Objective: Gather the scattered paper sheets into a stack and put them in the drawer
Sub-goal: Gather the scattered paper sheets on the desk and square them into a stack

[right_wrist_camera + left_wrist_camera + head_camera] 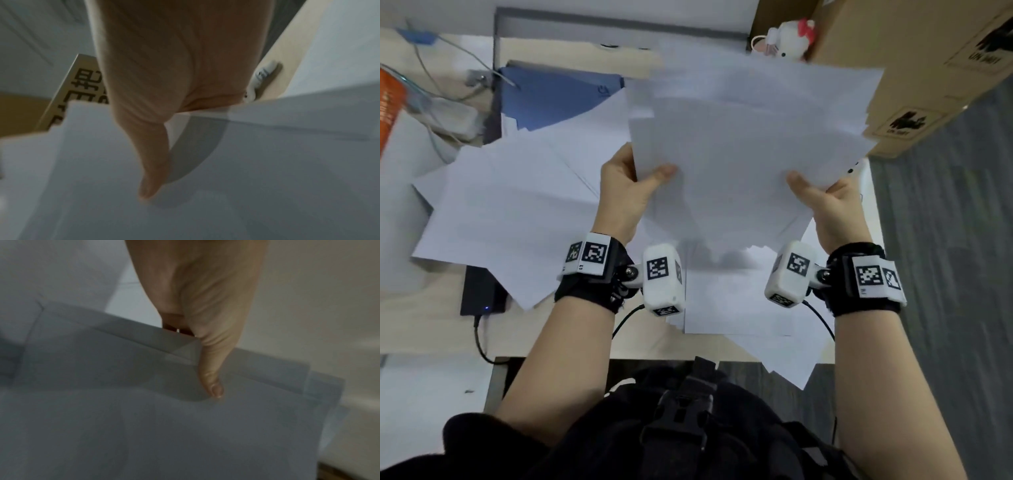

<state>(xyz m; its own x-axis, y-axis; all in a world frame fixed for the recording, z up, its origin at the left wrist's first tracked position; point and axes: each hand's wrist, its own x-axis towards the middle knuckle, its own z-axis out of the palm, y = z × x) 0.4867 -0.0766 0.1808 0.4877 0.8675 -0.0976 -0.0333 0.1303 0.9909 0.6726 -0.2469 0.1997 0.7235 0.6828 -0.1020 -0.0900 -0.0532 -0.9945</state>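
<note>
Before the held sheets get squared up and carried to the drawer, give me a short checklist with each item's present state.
1. Left hand grips the held bundle, thumb on top: ok.
2. Right hand grips the bundle likewise: ok.
3. Bundle edges aligned: not ok, sheets fan out unevenly.
4. All paper gathered: not ok, loose sheets lie on the desk, some overhanging its near edge.
5. Drawer open and ready: cannot tell, none in view.
</note>
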